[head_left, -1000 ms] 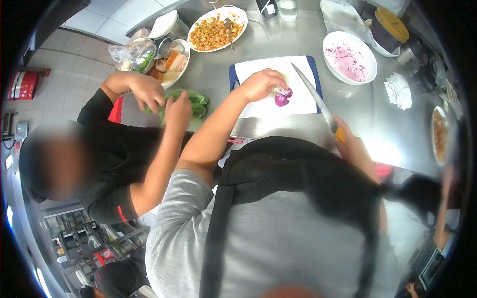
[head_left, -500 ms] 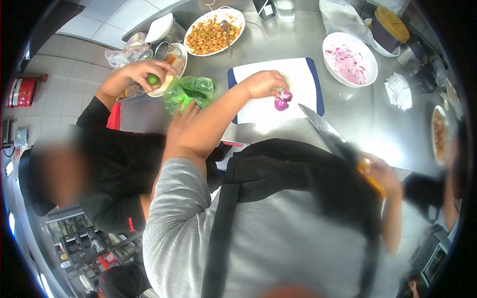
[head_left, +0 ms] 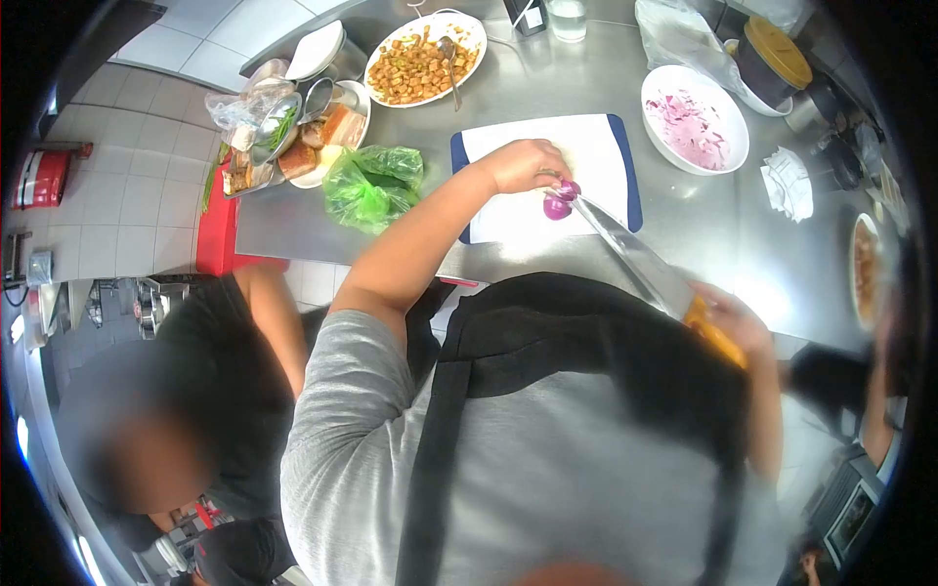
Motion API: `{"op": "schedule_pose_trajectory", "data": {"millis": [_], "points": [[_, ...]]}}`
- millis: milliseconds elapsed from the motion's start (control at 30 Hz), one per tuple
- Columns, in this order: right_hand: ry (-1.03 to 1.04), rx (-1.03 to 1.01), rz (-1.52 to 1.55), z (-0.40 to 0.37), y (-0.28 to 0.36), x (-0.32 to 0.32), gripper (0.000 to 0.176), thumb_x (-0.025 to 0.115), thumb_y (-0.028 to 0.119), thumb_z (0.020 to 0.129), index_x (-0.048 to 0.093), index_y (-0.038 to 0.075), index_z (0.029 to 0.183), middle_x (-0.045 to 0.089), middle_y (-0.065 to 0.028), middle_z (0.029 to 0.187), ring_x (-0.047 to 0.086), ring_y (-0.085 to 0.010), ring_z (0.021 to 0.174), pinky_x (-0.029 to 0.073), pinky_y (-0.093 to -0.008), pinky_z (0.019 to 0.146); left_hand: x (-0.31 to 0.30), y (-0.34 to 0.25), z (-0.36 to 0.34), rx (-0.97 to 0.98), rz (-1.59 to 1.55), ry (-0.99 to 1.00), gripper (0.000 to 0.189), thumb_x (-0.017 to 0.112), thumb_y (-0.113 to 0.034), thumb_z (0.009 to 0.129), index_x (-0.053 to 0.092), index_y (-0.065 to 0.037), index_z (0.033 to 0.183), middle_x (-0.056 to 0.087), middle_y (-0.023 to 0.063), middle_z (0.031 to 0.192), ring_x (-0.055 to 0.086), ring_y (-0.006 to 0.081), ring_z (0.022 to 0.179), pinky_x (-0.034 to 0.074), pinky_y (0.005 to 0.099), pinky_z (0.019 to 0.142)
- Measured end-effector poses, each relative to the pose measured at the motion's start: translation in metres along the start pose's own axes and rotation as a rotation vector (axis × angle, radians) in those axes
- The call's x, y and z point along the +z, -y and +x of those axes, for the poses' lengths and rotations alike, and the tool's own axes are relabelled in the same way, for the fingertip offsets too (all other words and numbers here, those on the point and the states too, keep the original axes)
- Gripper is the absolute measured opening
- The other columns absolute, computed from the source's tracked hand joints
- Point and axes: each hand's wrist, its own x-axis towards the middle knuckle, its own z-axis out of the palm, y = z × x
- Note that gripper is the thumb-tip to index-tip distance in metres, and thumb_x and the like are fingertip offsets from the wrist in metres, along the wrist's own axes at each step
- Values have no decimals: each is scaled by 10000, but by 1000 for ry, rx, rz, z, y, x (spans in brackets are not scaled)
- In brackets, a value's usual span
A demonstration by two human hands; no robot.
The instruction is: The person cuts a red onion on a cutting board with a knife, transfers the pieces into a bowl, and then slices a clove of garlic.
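On a white cutting board (head_left: 498, 210) with dark blue ends lies a purple onion (head_left: 558, 207). My left hand (head_left: 531, 167) grips it from above, fingers bent round its far side. A long knife (head_left: 630, 256) with a yellow handle is in my right hand (head_left: 731, 317), which is somewhat blurred. The blade's tip touches or nearly touches the onion's right side. A white bowl (head_left: 696, 122) of cut purple onion pieces stands to the right, beyond the board.
An oval dish (head_left: 476, 68) of diced food with a spoon, a green plastic bag (head_left: 366, 195) and a plate of meat (head_left: 342, 127) are at the left. A crumpled white paper (head_left: 787, 183) lies at the right. A co-worker (head_left: 225, 342) bends at the left.
The knife has moved up and left to the onion. The co-worker's hands, one with a green fruit, have left the counter and the bag, and the co-worker has moved lower.
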Motion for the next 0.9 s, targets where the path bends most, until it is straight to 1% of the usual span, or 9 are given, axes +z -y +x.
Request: {"op": "schedule_pose_trajectory", "data": {"millis": [133, 233, 333, 433, 533, 600, 800, 900], "points": [[51, 0, 69, 0, -4, -5, 561, 609, 226, 920, 445, 74, 1435, 646, -138, 716, 615, -157, 484, 523, -234, 438, -2, 4, 4, 0, -43, 45, 187, 686, -152, 851, 710, -117, 1033, 674, 77, 959, 613, 280, 954, 493, 390, 873], [61, 2, 104, 3, -9, -8, 551, 596, 231, 928, 444, 75, 1434, 635, -143, 668, 592, -152, 447, 503, -231, 422, -2, 3, 7, -107, -117, 78, 155, 678, -118, 853, 701, -98, 1004, 660, 82, 944, 628, 277, 915, 502, 377, 840], [63, 23, 135, 4, -7, -8, 546, 597, 231, 928, 449, 74, 1430, 638, -144, 672, 587, -149, 438, 500, -228, 421, -3, -8, 9, -195, -170, 38, 103, 672, -92, 849, 691, -82, 950, 649, 79, 933, 638, 272, 878, 509, 366, 809], [70, 26, 145, 4, -3, -5, 535, 592, 227, 934, 451, 70, 1427, 636, -134, 676, 587, -146, 440, 503, -223, 423, 0, -5, 10, -161, -151, 38, 64, 669, -80, 846, 676, -69, 909, 648, 82, 933, 641, 269, 870, 513, 363, 789], [32, 34, 173, 5, -1, 1, 528, 591, 225, 940, 453, 66, 1424, 625, -120, 671, 589, -144, 448, 506, -219, 424, 1, -3, 8, -107, -111, -5, 89, 668, -77, 850, 688, -80, 936, 648, 84, 937, 642, 260, 875, 514, 364, 788], [-5, 36, 218, 6, 0, 6, 526, 592, 226, 943, 454, 65, 1424, 617, -112, 671, 592, -144, 458, 507, -217, 424, -2, -5, 6, -125, -119, -5, 103, 668, -78, 854, 694, -83, 953, 647, 88, 943, 643, 257, 880, 516, 363, 788], [76, 78, 325, 8, 1, -2, 525, 591, 229, 944, 454, 69, 1425, 614, -111, 692, 600, -146, 484, 504, -215, 424, -3, -4, 3, -161, -187, -7, 145, 673, -82, 855, 695, -88, 998, 636, 93, 982, 643, 260, 888, 519, 351, 791], [77, 73, 240, 8, 5, -2, 528, 588, 236, 946, 452, 69, 1428, 621, -109, 711, 609, -149, 498, 511, -218, 433, -2, -4, 6, -200, -124, 25, 171, 676, -65, 840, 686, -88, 1010, 627, 95, 993, 640, 262, 885, 520, 347, 792]]}}
